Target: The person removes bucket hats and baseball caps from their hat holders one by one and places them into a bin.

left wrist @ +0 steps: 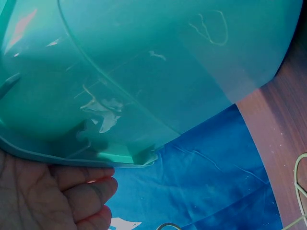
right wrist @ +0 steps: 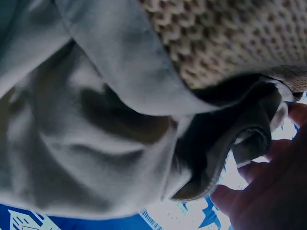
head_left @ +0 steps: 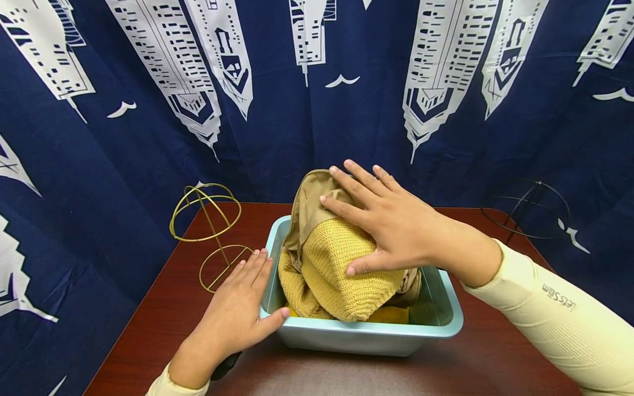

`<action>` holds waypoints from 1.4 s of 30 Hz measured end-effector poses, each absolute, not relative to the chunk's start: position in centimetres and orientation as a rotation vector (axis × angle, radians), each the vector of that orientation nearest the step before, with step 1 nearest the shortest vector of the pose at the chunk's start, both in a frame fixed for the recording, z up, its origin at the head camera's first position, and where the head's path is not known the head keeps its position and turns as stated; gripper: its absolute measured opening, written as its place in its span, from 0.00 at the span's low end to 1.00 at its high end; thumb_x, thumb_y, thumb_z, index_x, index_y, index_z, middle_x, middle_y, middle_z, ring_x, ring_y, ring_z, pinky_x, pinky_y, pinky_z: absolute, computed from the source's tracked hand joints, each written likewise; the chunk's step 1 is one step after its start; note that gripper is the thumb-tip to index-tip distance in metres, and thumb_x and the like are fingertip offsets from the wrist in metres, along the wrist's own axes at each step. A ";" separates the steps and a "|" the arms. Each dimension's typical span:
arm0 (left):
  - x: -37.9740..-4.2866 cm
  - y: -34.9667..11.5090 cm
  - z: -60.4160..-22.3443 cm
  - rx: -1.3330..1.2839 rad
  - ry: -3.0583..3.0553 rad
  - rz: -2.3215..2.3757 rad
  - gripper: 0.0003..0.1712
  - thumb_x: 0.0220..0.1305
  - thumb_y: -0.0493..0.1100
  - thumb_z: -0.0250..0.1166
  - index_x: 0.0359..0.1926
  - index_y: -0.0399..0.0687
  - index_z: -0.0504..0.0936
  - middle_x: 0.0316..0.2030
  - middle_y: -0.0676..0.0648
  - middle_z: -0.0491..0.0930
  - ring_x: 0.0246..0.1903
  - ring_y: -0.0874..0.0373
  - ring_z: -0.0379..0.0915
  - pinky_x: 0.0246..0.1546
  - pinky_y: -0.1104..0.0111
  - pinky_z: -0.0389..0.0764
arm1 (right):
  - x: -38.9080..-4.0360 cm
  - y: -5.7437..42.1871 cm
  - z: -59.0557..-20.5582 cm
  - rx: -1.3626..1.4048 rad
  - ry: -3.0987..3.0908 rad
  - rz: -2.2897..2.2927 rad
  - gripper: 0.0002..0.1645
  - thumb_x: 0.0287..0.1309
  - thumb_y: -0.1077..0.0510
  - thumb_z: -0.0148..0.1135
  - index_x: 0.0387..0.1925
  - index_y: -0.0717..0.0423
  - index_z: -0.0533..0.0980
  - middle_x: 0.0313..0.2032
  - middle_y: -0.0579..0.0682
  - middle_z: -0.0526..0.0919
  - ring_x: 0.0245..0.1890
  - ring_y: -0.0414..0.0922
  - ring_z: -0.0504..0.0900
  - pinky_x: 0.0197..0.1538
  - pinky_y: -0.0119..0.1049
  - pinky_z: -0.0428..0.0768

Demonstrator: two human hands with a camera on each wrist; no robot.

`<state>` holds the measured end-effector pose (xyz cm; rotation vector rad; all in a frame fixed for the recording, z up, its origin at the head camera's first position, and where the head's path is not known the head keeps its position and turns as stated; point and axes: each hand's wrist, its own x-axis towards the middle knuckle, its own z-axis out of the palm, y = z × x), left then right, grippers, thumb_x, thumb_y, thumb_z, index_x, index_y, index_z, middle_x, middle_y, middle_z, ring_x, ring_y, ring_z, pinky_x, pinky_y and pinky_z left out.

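A light blue plastic bin (head_left: 346,329) stands on the table with several hats heaped inside. On top lie a yellow knit hat (head_left: 327,264) and a khaki cloth hat (head_left: 317,201), which rises above the bin's back edge. My right hand (head_left: 391,225) is spread over these two hats, its fingers straight and apart. In the right wrist view its fingertips are at the edge of the khaki cloth (right wrist: 120,158). My left hand (head_left: 238,311) lies along the bin's left rim with straight fingers and the thumb over the front corner. The left wrist view shows its fingers (left wrist: 91,196) under the rim.
A gold wire stand (head_left: 205,239) with rounded loops is at the left of the dark red table (head_left: 163,308). Another wire stand, black (head_left: 525,209), is at the back right. Behind the table hangs a navy curtain (head_left: 317,126) with white building prints.
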<state>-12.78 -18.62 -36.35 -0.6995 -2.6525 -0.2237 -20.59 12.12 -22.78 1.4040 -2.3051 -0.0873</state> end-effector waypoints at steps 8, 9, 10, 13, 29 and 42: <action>-12.9 -18.7 -36.5 -0.696 -2.662 -0.227 0.52 0.60 0.70 0.59 0.68 0.30 0.68 0.70 0.36 0.64 0.72 0.45 0.54 0.69 0.51 0.59 | -21.8 11.4 -23.5 1.457 -2.310 -0.230 0.63 0.47 0.11 0.43 0.77 0.41 0.56 0.78 0.54 0.43 0.77 0.54 0.33 0.72 0.63 0.44; -12.9 -18.7 -36.5 -0.695 -2.662 -0.227 0.52 0.59 0.69 0.60 0.68 0.31 0.67 0.70 0.36 0.64 0.72 0.45 0.54 0.70 0.51 0.59 | -21.9 11.4 -23.6 1.476 -2.312 -0.235 0.64 0.46 0.11 0.43 0.77 0.41 0.56 0.78 0.55 0.43 0.77 0.54 0.32 0.72 0.63 0.44; -12.9 -18.7 -36.5 -0.695 -2.662 -0.228 0.52 0.59 0.69 0.60 0.69 0.31 0.67 0.70 0.36 0.64 0.72 0.45 0.54 0.70 0.51 0.59 | -22.1 11.4 -23.7 1.496 -2.314 -0.235 0.65 0.45 0.10 0.43 0.77 0.41 0.56 0.78 0.55 0.43 0.77 0.54 0.32 0.72 0.63 0.44; -13.0 -18.7 -36.5 -0.703 -2.657 -0.231 0.52 0.59 0.69 0.61 0.68 0.30 0.68 0.70 0.35 0.64 0.72 0.45 0.54 0.70 0.51 0.58 | -22.3 11.5 -24.1 1.587 -2.308 -0.214 0.68 0.41 0.09 0.45 0.77 0.41 0.55 0.78 0.56 0.42 0.77 0.55 0.31 0.71 0.64 0.45; -13.0 -18.8 -36.5 -0.702 -2.657 -0.225 0.52 0.59 0.70 0.60 0.67 0.29 0.69 0.69 0.34 0.64 0.72 0.44 0.55 0.70 0.50 0.58 | -22.7 10.8 -26.4 1.758 -2.258 -0.280 0.61 0.47 0.14 0.50 0.77 0.37 0.55 0.78 0.52 0.42 0.77 0.56 0.30 0.70 0.67 0.47; -13.1 -18.9 -36.5 -0.706 -2.677 -0.211 0.52 0.60 0.70 0.59 0.68 0.29 0.67 0.69 0.34 0.64 0.72 0.44 0.54 0.70 0.51 0.58 | -25.9 10.6 -29.5 1.786 -2.354 -0.396 0.57 0.51 0.19 0.53 0.78 0.36 0.54 0.78 0.52 0.44 0.77 0.58 0.34 0.70 0.65 0.48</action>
